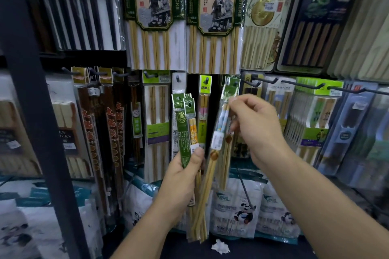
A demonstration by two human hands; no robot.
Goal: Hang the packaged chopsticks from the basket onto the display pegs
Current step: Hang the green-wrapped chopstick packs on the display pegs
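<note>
My left hand [185,171] grips a bundle of narrow chopstick packs [185,126] with green header cards, held upright in front of the display. My right hand [252,124] pinches another slim pack [221,130] with a blue-patterned sleeve and green header, tilted, its top close to a peg [235,84] in the middle row. Whether the header hole is on that peg is hidden. The basket is not in view.
Pegs [303,85] with hanging chopstick packs fill the wall: large bamboo sets [151,17] above, dark red packs [111,124] at left, mixed packs at right. A dark metal post [35,111] stands at left. Bagged goods [237,214] lie below.
</note>
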